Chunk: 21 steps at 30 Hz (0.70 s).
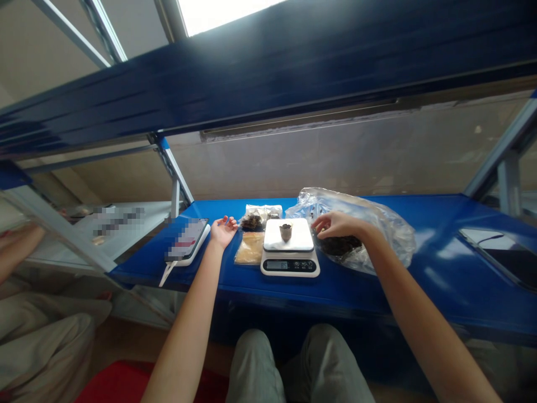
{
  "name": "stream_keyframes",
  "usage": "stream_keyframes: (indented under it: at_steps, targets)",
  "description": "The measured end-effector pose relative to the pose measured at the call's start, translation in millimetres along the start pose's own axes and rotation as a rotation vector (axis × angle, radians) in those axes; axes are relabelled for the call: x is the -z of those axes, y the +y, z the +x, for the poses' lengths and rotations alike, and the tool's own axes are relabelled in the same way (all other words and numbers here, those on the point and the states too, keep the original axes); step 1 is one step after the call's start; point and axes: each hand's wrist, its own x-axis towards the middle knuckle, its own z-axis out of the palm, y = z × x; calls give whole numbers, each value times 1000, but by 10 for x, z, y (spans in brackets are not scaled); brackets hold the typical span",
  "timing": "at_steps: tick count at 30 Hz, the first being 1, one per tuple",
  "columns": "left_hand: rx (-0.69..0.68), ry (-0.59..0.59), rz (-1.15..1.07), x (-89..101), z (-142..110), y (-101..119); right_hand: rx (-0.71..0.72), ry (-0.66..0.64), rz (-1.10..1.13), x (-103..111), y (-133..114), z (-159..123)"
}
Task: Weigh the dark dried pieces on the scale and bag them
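Note:
A white kitchen scale [289,268] stands on the blue shelf, its small display lit. On its pan sits a small brown cup [286,233] with dark bits inside. Just right of the pan is my right hand [335,225], fingers bent together in a loose pinch; what they hold, if anything, is too small to make out. Beneath that hand lies a large clear plastic bag [390,235] with dark, crumbly material [342,246] in it. My left hand [225,230] rests palm up with its fingers loosely apart, holding nothing, beside a small bag of dark pieces [251,220].
Left of the scale lies a flat bag of tan contents [250,249]. A phone on a white base [188,240] is at the left, another phone [501,254] at the right. A blue upper shelf [268,73] hangs overhead. Another person's arm [20,246] shows at far left.

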Motion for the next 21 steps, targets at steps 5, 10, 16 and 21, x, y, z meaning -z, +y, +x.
stream_keyframes:
  at_steps: [5,10,16,21]
  targets:
    - [6,-4,-10,5,10,0,-21,10,-102,-38,-38,3]
    - [10,-8,-3,16,19,1,-20,50,-101,-59,-109,-5]
    - [-78,12,13,-1,-3,-40,7,19,9,-8,-31,-22]
    - [-267,153,169,-129,-90,-139,122,473,226,43,-229,-55]
